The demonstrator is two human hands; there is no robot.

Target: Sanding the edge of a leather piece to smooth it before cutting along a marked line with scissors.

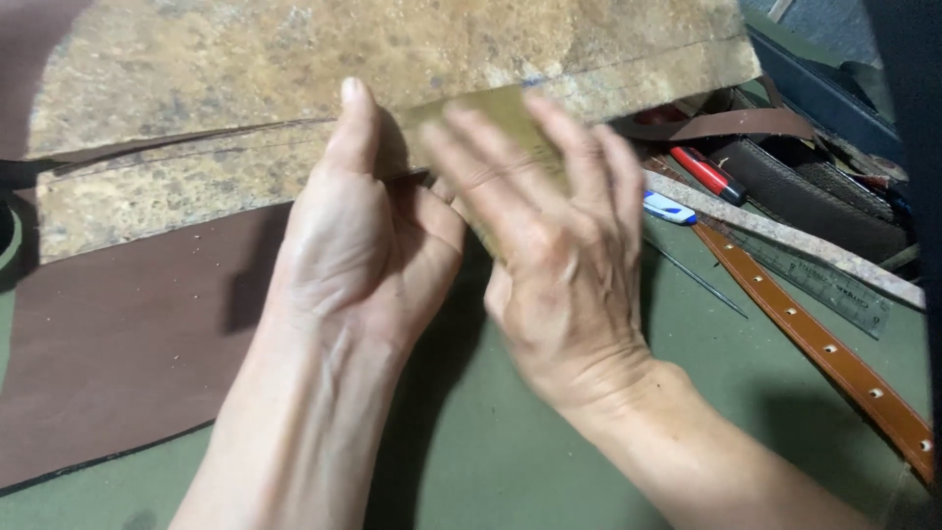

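Note:
A mottled tan and brown leather sheet [294, 59] lies across the top of the view, with a long narrow strip [157, 191] of the same leather along its lower edge. My left hand [358, 245] rests on that strip, thumb pointing up onto the sheet. My right hand [549, 245] is blurred, fingers spread and laid flat over the leather's edge beside the left hand. Whether it holds anything small underneath is hidden.
A dark brown leather sheet [118, 344] lies at left on a green mat [549, 461]. At right are a tan belt with punched holes [834, 353], a metal ruler [834, 285], a thin awl needle [697, 280], a red pen [711, 175], a blue-white marker [669, 208] and dark straps [726, 125].

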